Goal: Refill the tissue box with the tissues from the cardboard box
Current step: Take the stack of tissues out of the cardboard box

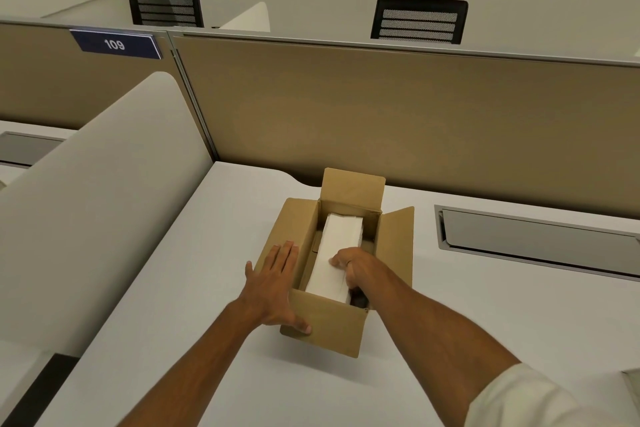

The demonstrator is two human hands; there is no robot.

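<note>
box (332, 326) on tabletop (180, 288), flaps up | tissues (337, 253) inside, long axis running away from person | L hand (273, 284) flat, fingers spread on box's left flap | R hand (353, 267) gripping tissues' near end

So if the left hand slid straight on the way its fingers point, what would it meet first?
Likely the upright far flap of the cardboard box. The left hand lies flat on the folded-out left flap, fingers pointing away; depth is hard to judge.

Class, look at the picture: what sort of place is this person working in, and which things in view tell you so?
Most likely an open-plan office. Tan partition panels divide the desks, one carries a numbered sign reading 109, and black mesh office chairs stand behind them.
</note>
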